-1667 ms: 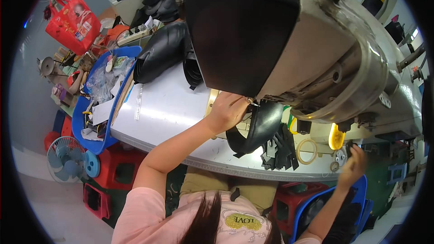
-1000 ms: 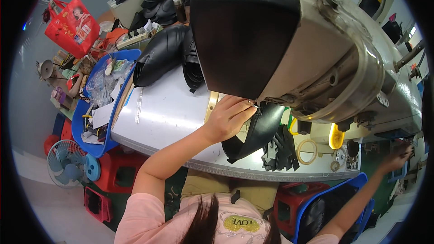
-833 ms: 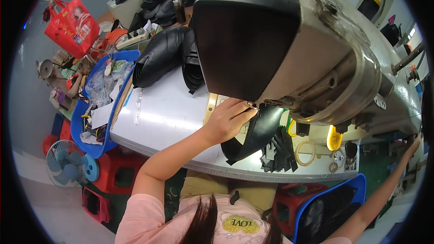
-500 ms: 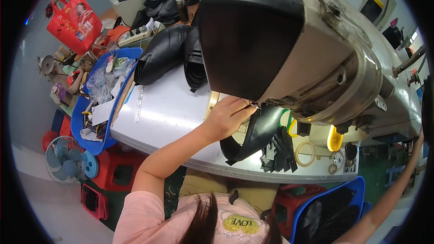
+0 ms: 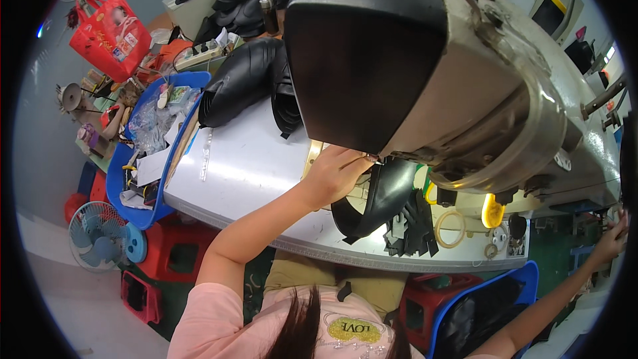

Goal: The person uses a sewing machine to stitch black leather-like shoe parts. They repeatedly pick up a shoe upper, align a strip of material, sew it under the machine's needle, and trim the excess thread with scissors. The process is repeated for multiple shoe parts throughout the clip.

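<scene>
My left hand (image 5: pixel 337 171) is under the sewing machine's head (image 5: pixel 372 46), thumb and fingers pinched together at the needle area. The machine head partly hides the fingertips, and what they pinch cannot be made out. Beside them, a curved black leather piece (image 5: pixel 382 199) lies with its upper end under the machine and its lower end over the table's near edge. My right arm stretches far to the right. There my right hand (image 5: pixel 611 238) is at the machine's far end, by a dark edge at the picture's rim, its fingers too small and blurred to read.
Black strips (image 5: pixel 409 226), a tape ring (image 5: pixel 450 229) and a lit yellow lamp (image 5: pixel 493 211) are right of the leather. Rolled black leather pieces (image 5: pixel 242 83) lie at the table's back left. Blue bins (image 5: pixel 156 193) (image 5: pixel 531 279) flank the table. A fan (image 5: pixel 100 236) and red stools (image 5: pixel 166 246) stand left.
My right hand has come down and further into view at the right edge. My left hand stays pinched near the needle area. The leather piece's lower end has shifted slightly right.
</scene>
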